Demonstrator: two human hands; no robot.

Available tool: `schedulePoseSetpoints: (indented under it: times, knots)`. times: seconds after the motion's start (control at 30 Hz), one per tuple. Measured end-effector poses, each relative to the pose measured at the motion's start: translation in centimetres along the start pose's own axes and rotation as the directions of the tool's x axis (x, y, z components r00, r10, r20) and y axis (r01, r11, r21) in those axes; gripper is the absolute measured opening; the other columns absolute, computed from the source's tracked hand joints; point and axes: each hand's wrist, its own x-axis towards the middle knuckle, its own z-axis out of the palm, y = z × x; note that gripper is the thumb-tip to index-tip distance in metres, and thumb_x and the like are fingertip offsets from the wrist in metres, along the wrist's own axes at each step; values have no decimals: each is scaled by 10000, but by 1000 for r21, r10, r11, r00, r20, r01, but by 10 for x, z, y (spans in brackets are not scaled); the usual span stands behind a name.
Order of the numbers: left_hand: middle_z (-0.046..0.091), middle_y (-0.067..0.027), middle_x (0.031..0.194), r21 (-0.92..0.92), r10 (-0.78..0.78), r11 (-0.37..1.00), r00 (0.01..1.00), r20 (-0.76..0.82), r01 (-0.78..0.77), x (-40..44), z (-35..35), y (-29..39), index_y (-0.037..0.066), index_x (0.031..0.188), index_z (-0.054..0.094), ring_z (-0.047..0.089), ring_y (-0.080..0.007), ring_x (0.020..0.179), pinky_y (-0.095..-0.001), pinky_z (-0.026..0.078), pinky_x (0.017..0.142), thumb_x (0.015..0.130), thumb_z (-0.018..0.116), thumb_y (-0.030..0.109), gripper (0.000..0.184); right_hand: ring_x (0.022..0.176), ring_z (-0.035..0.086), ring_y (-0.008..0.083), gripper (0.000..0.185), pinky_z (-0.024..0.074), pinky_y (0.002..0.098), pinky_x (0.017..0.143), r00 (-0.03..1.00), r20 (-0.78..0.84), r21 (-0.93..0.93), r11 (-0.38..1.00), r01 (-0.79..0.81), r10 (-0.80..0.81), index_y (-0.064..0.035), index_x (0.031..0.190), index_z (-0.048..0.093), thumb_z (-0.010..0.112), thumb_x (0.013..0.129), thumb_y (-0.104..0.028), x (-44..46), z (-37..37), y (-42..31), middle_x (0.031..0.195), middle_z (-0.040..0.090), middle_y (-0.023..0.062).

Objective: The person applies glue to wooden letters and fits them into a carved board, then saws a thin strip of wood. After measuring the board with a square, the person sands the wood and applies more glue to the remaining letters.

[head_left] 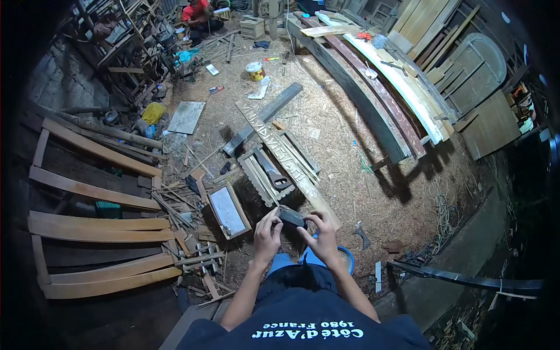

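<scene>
A dark grey rectangular block (292, 216) is held up in front of my lap, between both hands. The fingers of my left hand (268, 238) are closed at its left end. At the other end, my right hand (319, 236) pinches it between thumb and fingers. Just beyond the block is a small wooden stand (256, 178) with a scalloped edge, and a handsaw (273, 172) lies on it. A long board (268, 137) with raised carved letters slants across the stand and passes to the right of the block.
A framed white-topped box (226, 209) stands left of the stand. Curved wooden frame pieces (99, 227) fill the left side. Long beams (356, 93) rest raised at the upper right. A paint bucket (255, 71) sits on the shaving-covered floor; another person (198, 14) is at the back.
</scene>
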Motion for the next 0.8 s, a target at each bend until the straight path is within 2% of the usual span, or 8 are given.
schedulePoseSetpoints:
  times: [0.07, 0.23, 0.27, 0.4, 0.5, 0.63, 0.7, 0.8]
  knots:
    - [663, -176, 1396, -1, -11, 1000, 1000, -22, 11, -4, -13, -2, 12, 1105, 680, 617, -372, 1294, -455, 466, 1098, 980, 696, 123, 169, 1145, 643, 399, 360, 527, 453, 995, 998, 53, 99, 995, 28, -33, -20, 1171, 678, 826, 868, -148, 2, 15, -1, 1205, 658, 186]
    - [669, -167, 1402, -2, -92, 996, 996, 2, 92, -4, -37, -10, 18, 1112, 702, 602, -360, 1331, -457, 459, 1130, 942, 752, 122, 206, 1143, 647, 389, 362, 528, 446, 989, 995, 81, 120, 992, 48, -58, -10, 1179, 667, 817, 879, -146, 9, 27, -6, 1217, 656, 188]
    - [675, -185, 1387, 121, 42, 992, 999, 19, -44, -1, -40, -14, 17, 1108, 728, 618, -356, 1322, -444, 497, 1101, 916, 782, 95, 214, 1143, 647, 392, 359, 528, 447, 989, 993, 109, 137, 990, 35, -50, -9, 1179, 667, 814, 881, -144, 11, 27, -2, 1213, 658, 187]
    - [705, -185, 1343, 164, 20, 986, 998, 66, -31, 7, -30, -16, 18, 980, 745, 618, -366, 1318, -458, 460, 1134, 885, 801, 98, 136, 1119, 657, 392, 351, 535, 448, 965, 988, 142, 188, 982, 27, -55, -3, 1181, 666, 804, 889, -140, 24, 26, 18, 1201, 664, 182]
    - [708, -159, 1345, 198, -46, 979, 998, 33, 38, 16, -15, -9, 23, 999, 739, 633, -350, 1288, -458, 468, 1108, 904, 784, 132, 151, 1098, 665, 389, 353, 541, 448, 949, 981, 189, 226, 974, 3, -47, 6, 1180, 663, 801, 893, -146, 46, 23, 33, 1196, 665, 181]
    - [702, -200, 1341, 131, -155, 978, 986, -55, 161, 46, 11, 9, 7, 987, 724, 634, -373, 1278, -465, 484, 1086, 921, 753, 87, 108, 1081, 664, 396, 352, 540, 450, 946, 971, 208, 259, 964, 60, -116, 7, 1160, 657, 807, 881, -146, 87, 12, 53, 1162, 663, 184]
    - [695, -203, 1353, 152, -149, 976, 987, -64, 157, 66, 24, 19, 5, 980, 721, 634, -375, 1279, -463, 485, 1085, 924, 747, 79, 96, 1079, 660, 395, 354, 538, 448, 940, 964, 187, 227, 963, 146, -190, 1, 1152, 656, 812, 874, -153, 106, 1, 61, 1155, 661, 184]
    - [682, -208, 1377, 186, -108, 976, 992, -62, 117, 103, 39, 33, 2, 974, 716, 634, -375, 1281, -457, 486, 1087, 930, 738, 69, 84, 1070, 657, 386, 376, 538, 446, 934, 967, 216, 276, 958, 75, -137, -9, 1152, 661, 826, 868, -194, 138, -13, 77, 1162, 660, 175]
